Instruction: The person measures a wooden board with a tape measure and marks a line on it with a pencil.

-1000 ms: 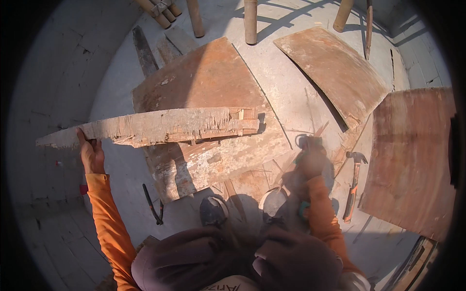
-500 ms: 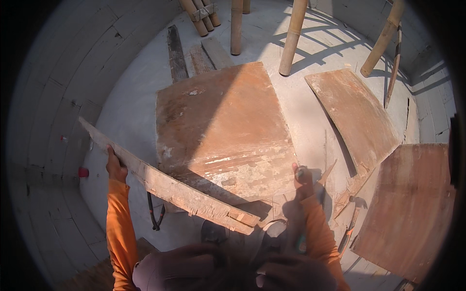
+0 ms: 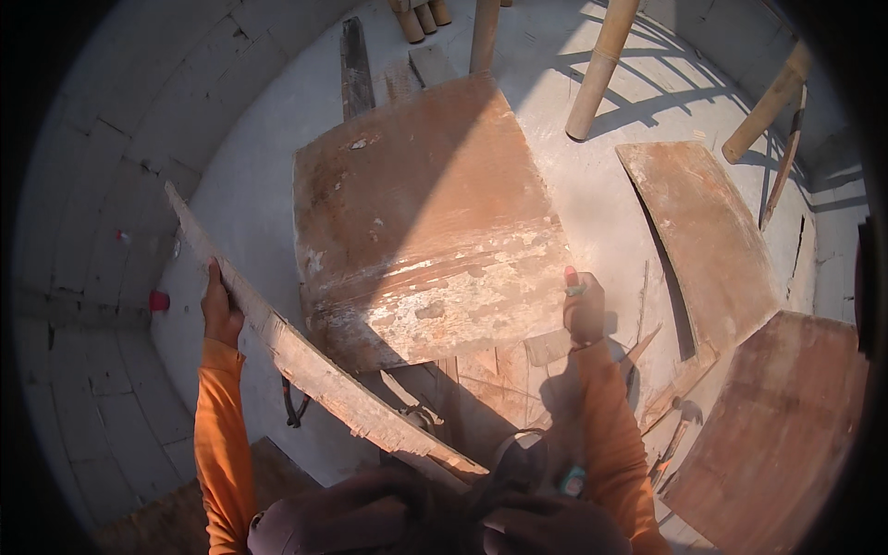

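My left hand (image 3: 222,314) is closed around a long, narrow wooden plank (image 3: 319,375) with rough, splintered edges. The plank slants from the upper left down toward my lap. Ahead of me a large brown plywood sheet (image 3: 416,203), smeared with whitish cement, lies partly in sun and partly in shadow. At its near right corner my right hand (image 3: 585,313) is closed on the edge, thumb on top, with something greenish around a finger. Under the sheet's near edge several loose wood pieces (image 3: 490,375) show.
A hammer (image 3: 683,418) lies at right, between a curved plywood piece (image 3: 708,240) and a reddish-brown sheet (image 3: 768,425). Bamboo poles (image 3: 601,69) stand ahead. A dark-handled tool (image 3: 294,407) lies beyond the plank; a red cup (image 3: 159,301) sits by the block wall (image 3: 83,240).
The large sheet's near edge has risen and shifted away, exposing more wood pieces beneath. My right hand has moved forward with its corner. The plank has tilted more steeply, its near end closer to me.
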`<state>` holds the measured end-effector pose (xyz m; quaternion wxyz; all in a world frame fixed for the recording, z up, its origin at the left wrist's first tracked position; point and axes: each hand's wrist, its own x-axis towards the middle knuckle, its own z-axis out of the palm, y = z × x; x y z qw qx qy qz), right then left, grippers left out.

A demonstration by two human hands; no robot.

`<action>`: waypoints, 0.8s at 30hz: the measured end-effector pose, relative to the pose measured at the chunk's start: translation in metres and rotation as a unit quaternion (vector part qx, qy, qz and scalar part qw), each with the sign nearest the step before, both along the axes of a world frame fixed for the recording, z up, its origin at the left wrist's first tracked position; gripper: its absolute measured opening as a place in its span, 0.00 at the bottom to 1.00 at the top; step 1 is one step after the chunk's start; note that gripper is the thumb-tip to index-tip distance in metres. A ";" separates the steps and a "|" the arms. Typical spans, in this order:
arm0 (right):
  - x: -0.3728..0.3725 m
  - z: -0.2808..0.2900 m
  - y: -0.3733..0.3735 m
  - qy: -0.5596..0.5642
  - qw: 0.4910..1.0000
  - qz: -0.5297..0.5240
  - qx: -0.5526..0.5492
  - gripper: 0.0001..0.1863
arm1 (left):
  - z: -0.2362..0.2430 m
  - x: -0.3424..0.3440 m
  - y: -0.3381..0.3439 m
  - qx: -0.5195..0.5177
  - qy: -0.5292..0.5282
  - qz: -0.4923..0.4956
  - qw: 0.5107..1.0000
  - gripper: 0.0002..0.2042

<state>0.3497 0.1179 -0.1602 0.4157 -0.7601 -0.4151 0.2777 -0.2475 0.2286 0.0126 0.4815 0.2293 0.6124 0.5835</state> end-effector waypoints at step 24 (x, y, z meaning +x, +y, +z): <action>-0.084 0.080 -0.183 0.183 0.967 0.158 -0.085 0.18 | -0.073 0.311 0.158 -0.120 0.105 -0.146 0.976 0.46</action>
